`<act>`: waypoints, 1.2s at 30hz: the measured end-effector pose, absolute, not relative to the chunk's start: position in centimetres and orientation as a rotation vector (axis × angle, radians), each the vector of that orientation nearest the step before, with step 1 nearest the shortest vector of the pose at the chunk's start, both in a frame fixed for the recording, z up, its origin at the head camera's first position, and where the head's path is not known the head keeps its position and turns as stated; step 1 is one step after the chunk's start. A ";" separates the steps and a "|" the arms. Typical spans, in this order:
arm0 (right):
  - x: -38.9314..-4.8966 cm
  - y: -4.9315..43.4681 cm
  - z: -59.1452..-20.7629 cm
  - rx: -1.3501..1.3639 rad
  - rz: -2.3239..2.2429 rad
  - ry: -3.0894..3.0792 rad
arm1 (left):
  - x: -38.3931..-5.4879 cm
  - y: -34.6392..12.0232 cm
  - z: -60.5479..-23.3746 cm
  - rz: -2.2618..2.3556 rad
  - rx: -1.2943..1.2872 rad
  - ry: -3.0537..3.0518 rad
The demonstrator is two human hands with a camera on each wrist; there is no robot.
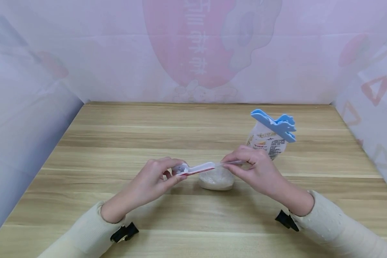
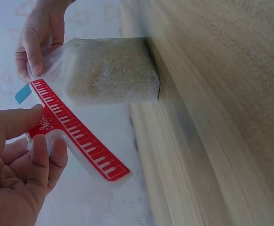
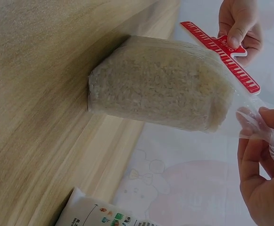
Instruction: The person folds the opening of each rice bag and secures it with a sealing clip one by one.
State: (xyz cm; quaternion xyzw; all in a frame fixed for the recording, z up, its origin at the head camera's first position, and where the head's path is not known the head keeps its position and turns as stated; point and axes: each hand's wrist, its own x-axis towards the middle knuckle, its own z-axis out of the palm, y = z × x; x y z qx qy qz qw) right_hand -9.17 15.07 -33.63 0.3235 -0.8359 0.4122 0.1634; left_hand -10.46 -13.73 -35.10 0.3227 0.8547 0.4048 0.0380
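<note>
A clear plastic bag of rice (image 1: 216, 179) stands on the wooden table between the hands, its grains plain in the right wrist view. My right hand (image 1: 256, 168) pinches the gathered, loose top of the bag between thumb and fingers. In my left hand (image 1: 154, 175) is a red and white bag clip (image 2: 78, 129) with a piano-key pattern, pinched by its handle between thumb and fingers. The clip's long edge lies close to the bag's neck; whether the plastic is between its bars I cannot tell.
Behind my right hand stands a white printed packet (image 1: 266, 139), its top closed with a blue clip (image 1: 274, 125). The wooden table (image 1: 180, 229) is bounded by a pale printed cloth (image 1: 116, 64) at the back and sides.
</note>
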 end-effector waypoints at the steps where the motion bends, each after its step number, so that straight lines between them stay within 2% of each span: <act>1: -9.2 15.0 -33.6 0.923 1.177 -2.383 | -10.5 -13.7 -35.1 1.244 0.991 2.620; 19: -8.9 14.9 -33.5 0.865 1.180 -2.429 | -10.4 -12.6 -35.3 1.383 1.026 2.615; 27: -7.8 16.4 -33.6 0.612 1.290 -2.591 | -10.0 -12.6 -35.4 1.387 0.961 2.597; 36: -7.4 16.3 -34.1 0.640 1.354 -2.437 | -10.1 -12.4 -35.8 1.433 1.012 2.637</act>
